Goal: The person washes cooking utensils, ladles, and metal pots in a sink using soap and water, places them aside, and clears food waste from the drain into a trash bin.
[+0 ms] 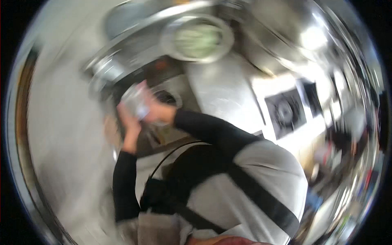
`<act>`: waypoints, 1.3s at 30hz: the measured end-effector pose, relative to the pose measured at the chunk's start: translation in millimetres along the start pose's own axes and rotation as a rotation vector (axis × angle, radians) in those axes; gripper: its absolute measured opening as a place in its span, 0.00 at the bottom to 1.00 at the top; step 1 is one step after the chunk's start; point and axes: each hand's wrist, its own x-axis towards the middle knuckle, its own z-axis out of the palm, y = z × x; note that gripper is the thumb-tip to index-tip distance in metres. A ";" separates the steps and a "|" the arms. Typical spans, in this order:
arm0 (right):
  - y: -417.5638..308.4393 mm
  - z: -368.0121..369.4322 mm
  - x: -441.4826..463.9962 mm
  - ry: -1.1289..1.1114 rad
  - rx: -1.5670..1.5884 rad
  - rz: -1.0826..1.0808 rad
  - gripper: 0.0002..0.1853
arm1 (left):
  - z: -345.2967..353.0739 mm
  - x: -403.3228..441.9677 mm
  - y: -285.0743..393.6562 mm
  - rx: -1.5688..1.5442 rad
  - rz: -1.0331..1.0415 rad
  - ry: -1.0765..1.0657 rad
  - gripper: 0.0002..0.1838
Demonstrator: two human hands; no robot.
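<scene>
Close together at the left of centre, my two hands hold a whitish, see-through object [134, 100] between them. Motion blur hides whether it is a container, a glass or a wrapped packet. My left hand [129, 121] is closed on its lower left side. From the right, my right hand [157, 109] grips it too, fingers reaching around its upper edge. Beneath the hands lies a dark recessed area with a blurred round item [175, 98] close to the right hand.
Beyond the hands, a metal bowl [166, 41] holds pale green pieces. A silvery container [108, 68] stands at the upper left. Right of the bare steel counter [222, 87] is a stove burner [285, 110], with large metal cookware [273, 32] behind it. Blurred items crowd the far right.
</scene>
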 end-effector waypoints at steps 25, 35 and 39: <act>-17.8 27.8 -27.4 0.116 -1.118 -0.692 0.19 | -65.2 64.8 3.9 -1.197 -0.686 -0.166 0.45; 10.3 -105.7 -69.3 0.083 -1.716 0.047 0.35 | -105.1 129.1 47.7 -1.663 -0.594 0.190 0.14; -2.0 -70.9 -35.4 0.067 -1.717 0.041 0.29 | -90.7 84.6 47.5 -1.527 -0.659 0.163 0.18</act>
